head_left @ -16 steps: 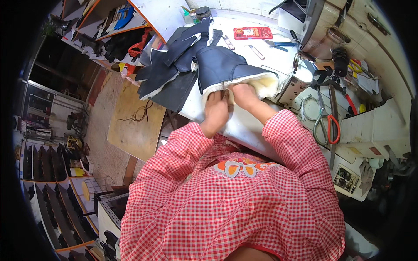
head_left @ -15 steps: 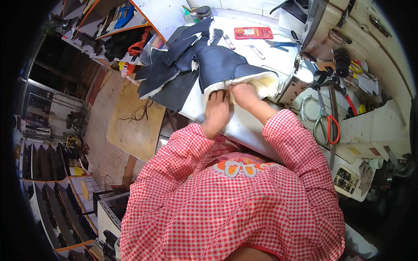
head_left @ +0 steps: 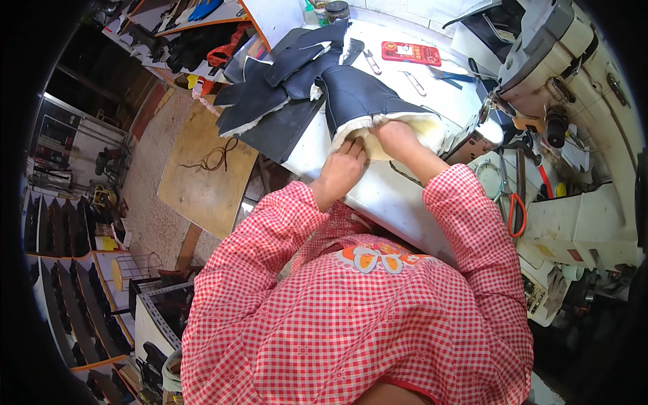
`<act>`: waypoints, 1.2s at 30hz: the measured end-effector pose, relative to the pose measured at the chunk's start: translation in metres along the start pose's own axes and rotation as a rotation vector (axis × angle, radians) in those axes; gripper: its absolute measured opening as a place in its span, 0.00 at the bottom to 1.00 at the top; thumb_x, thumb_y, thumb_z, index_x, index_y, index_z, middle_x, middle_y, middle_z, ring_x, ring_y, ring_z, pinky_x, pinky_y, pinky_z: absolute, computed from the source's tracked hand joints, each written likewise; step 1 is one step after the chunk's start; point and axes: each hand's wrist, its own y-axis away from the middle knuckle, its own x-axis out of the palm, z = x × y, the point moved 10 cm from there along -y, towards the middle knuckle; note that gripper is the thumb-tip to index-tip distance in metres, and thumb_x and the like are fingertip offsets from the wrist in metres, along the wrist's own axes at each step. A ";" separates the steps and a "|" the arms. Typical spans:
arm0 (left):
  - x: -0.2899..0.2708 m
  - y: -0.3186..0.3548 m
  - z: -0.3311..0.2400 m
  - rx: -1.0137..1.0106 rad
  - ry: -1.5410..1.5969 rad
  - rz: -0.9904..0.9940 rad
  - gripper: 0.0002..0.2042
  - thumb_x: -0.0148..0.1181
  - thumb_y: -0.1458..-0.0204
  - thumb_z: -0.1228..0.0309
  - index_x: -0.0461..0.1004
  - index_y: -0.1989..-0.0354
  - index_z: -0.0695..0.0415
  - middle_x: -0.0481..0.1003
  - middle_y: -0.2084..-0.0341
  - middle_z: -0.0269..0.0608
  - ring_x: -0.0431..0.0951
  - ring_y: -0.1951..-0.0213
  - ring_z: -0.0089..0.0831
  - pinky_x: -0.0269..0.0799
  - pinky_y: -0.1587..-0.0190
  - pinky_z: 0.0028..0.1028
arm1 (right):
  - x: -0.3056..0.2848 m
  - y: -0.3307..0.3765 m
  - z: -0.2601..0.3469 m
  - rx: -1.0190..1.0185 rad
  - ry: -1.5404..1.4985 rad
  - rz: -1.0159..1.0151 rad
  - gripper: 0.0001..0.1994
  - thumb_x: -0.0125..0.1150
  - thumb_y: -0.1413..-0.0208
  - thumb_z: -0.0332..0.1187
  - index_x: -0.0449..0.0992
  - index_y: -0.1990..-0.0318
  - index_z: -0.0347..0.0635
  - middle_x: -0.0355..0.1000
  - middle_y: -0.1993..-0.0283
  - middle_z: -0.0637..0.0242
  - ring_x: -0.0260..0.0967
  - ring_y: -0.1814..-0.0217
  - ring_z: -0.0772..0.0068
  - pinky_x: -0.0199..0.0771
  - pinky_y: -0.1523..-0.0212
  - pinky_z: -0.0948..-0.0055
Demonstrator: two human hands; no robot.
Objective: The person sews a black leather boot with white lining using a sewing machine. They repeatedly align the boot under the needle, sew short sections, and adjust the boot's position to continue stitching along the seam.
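Observation:
A black leather boot upper (head_left: 361,94) with cream fleece lining (head_left: 425,128) lies on the white table, its wide lined opening facing me. My left hand (head_left: 342,174) is closed at the near left edge of the opening, bent fingers on the fleece. Beside it, my right hand (head_left: 398,140) is curled against the rim, its fingertips hidden in the lining. More black fleece-lined pieces (head_left: 260,98) are heaped to the left of the upper, partly over a flat black sheet (head_left: 280,135).
Behind the upper lie a red phone-like item (head_left: 410,52), thread snips (head_left: 413,84) and a blue-handled tool (head_left: 452,75). A sewing machine (head_left: 540,74) stands at the right, with orange-handled scissors (head_left: 516,214) near it. A wooden board (head_left: 202,179) is at the left.
The whole view has shifted, so the table things sit farther right. My right hand has turned slightly and its fingers are more hidden at the rim. My left fingers have shifted on the fleece.

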 end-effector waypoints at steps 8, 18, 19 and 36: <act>-0.031 0.014 0.027 -0.113 0.371 -0.127 0.13 0.58 0.53 0.76 0.73 0.57 0.59 0.74 0.57 0.47 0.77 0.62 0.45 0.75 0.61 0.36 | -0.011 0.021 0.029 -0.117 -0.139 -0.137 0.15 0.59 0.51 0.35 0.76 0.55 0.43 0.73 0.53 0.62 0.72 0.51 0.56 0.73 0.51 0.60; -0.036 0.040 0.053 -0.288 0.111 -0.058 0.26 0.56 0.54 0.78 0.69 0.43 0.50 0.70 0.69 0.46 0.75 0.68 0.45 0.73 0.68 0.39 | -0.014 0.019 0.044 -0.152 -0.139 -0.179 0.21 0.66 0.55 0.45 0.75 0.60 0.36 0.72 0.55 0.57 0.70 0.50 0.53 0.72 0.48 0.59; -0.046 0.036 0.049 -0.176 0.091 -0.191 0.26 0.57 0.55 0.78 0.69 0.43 0.50 0.70 0.70 0.46 0.75 0.68 0.45 0.72 0.68 0.39 | -0.012 0.017 0.045 -0.147 -0.144 -0.179 0.21 0.66 0.55 0.45 0.75 0.60 0.36 0.71 0.55 0.57 0.70 0.50 0.53 0.72 0.48 0.58; -0.035 -0.008 0.061 -0.107 0.086 -0.142 0.14 0.59 0.57 0.75 0.80 0.60 0.49 0.69 0.79 0.41 0.74 0.77 0.38 0.71 0.76 0.35 | -0.006 0.021 0.047 0.009 -0.184 -0.350 0.24 0.70 0.60 0.41 0.73 0.57 0.35 0.68 0.54 0.58 0.67 0.49 0.57 0.73 0.53 0.61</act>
